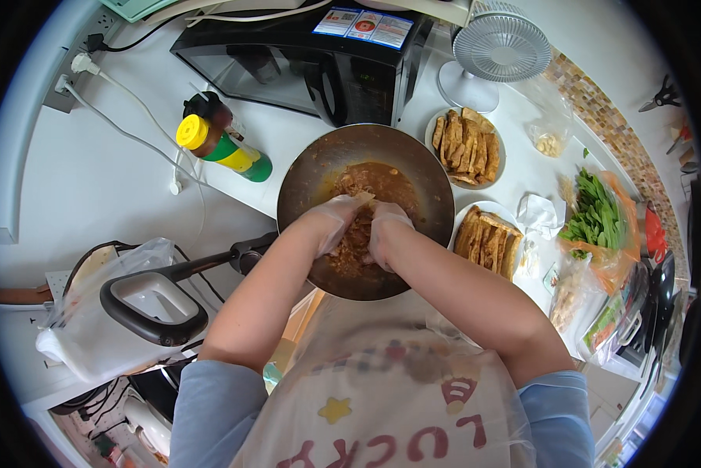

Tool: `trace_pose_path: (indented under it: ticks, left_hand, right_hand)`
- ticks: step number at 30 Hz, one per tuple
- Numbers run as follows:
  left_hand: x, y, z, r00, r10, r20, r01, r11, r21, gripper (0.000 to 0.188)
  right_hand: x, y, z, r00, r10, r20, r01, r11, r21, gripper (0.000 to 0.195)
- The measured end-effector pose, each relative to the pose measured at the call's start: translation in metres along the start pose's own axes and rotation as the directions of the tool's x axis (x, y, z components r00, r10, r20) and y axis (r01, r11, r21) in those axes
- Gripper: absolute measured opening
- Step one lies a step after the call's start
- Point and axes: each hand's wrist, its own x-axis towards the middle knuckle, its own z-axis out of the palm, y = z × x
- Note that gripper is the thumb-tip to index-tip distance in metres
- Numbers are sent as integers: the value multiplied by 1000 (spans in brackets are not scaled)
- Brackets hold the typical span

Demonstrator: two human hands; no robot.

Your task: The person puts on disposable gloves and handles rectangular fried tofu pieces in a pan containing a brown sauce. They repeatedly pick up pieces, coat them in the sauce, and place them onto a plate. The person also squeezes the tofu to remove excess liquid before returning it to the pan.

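Both my hands wear thin clear plastic gloves and are down inside a wide dark metal wok [304, 175]. My left hand [337, 217] and my right hand [387, 229] come together near its middle, curled around a wet, brown, shredded-looking food mixture [353, 257]. Something pale shows between the fingertips; what it is cannot be made out. Reddish-brown sauce [394, 181] pools beyond the hands. To the right, a plate of browned slices [467, 146] and a second plate of browned, pale-edged slices [484, 240] sit close to the wok's rim.
Behind the wok is a black microwave [292, 64], with a small fan [502, 50] at its right. A yellow-capped bottle [225, 149] stands left. Leafy greens [595, 213] in an orange bag and crumpled tissue [541, 214] lie right. A stick vacuum's handle [154, 307] juts in at lower left.
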Motion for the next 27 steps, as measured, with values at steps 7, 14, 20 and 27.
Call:
trace_pose_path:
  ticks: [7,14,20,27]
  left_hand:
    - [23,-20,18,994,40,-98,-75,919,-388,51]
    - [33,-34,34,748,411,-521,-538,835,-114,35]
    - [-9,-8,39,779,238,-581,-573,646,-504,33]
    - [19,-45,37,437,747,-501,-838,541,76,31]
  right_hand:
    - [-87,-17,-17,990,104,96,-139,833,535,49]
    - [-65,-6,-25,916,-272,296,-98,563,821,43]
    - [-110,-11,-28,929,-343,138,39,462,886,39]
    - [-92,-3,-26,873,-415,256,-9,512,859,36]
